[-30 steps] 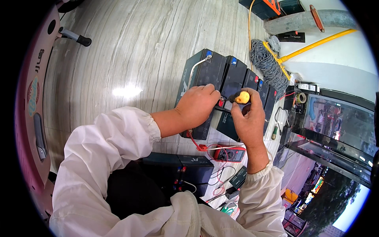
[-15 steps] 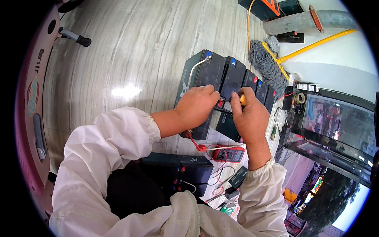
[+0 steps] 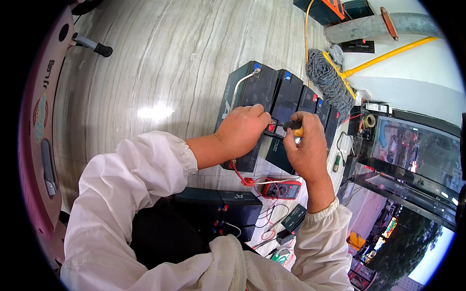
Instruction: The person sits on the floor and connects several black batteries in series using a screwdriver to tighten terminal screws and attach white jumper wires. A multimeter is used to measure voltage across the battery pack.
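Yellow and black, the small plastic screwdriver handle (image 3: 293,128) pokes out of the right hand (image 3: 306,150). Its fingers are curled tight around it. The tool sits over the top of a row of shiny black box-shaped batteries (image 3: 286,102) on the floor. The left hand (image 3: 242,131) lies on the batteries just beside it, fingers bent down, pressing near a red cap. A thin red wire (image 3: 240,174) runs from under that hand to a red meter (image 3: 284,189). The grey stone floor (image 3: 145,72) looks smooth and streaky.
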A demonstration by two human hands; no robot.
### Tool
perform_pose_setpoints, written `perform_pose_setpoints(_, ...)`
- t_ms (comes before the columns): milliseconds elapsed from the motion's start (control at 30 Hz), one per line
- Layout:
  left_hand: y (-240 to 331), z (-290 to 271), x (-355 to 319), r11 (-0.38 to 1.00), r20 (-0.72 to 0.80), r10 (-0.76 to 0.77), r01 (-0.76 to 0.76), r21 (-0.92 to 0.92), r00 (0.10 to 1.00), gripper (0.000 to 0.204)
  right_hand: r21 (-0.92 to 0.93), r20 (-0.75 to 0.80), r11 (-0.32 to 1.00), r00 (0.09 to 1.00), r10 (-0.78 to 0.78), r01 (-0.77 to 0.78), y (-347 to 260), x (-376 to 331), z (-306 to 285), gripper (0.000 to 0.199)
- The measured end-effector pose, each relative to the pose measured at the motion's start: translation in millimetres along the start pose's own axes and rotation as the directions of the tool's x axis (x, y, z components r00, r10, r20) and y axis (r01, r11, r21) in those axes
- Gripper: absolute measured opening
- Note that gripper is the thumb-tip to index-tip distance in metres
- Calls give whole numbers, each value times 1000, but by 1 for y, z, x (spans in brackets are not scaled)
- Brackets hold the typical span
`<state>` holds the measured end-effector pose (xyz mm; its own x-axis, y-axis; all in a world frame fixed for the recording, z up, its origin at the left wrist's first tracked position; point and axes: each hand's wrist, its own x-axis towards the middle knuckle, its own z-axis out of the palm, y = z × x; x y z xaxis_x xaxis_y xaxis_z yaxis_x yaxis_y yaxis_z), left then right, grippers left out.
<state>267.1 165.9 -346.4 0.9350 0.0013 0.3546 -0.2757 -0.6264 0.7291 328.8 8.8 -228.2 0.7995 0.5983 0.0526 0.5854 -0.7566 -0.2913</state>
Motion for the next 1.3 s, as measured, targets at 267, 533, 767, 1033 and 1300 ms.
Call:
perform_pose_setpoints(267, 0, 1, 1, 999, -22, -17, 16, -31, 1000, 10, 29, 101, 970, 966, 238, -242, -3, -2, -4, 21)
perform_pose_setpoints(533, 0, 3, 0, 997, -23, -60, 58, -58, 998, 10, 119, -12, 991, 999, -53, 54, 6, -6, 0, 27)
perform_pose_setpoints(767, 1, 2, 0, 996, -21, -73, 72, -58, 997, 9, 28, 74, 973, 971, 225, -228, -4, -5, -1, 29)
perform_pose_setpoints(1033, 2, 2, 1, 995, -7, -80, 79, -63, 997, 9, 114, -63, 992, 996, 63, -56, 12, -7, 4, 20)
perform_pose_setpoints(1300, 2, 2, 1, 996, 15, -78, 79, -36, 997, 9, 407, -12, 846, 924, 383, -345, 31, -13, 17, 16)
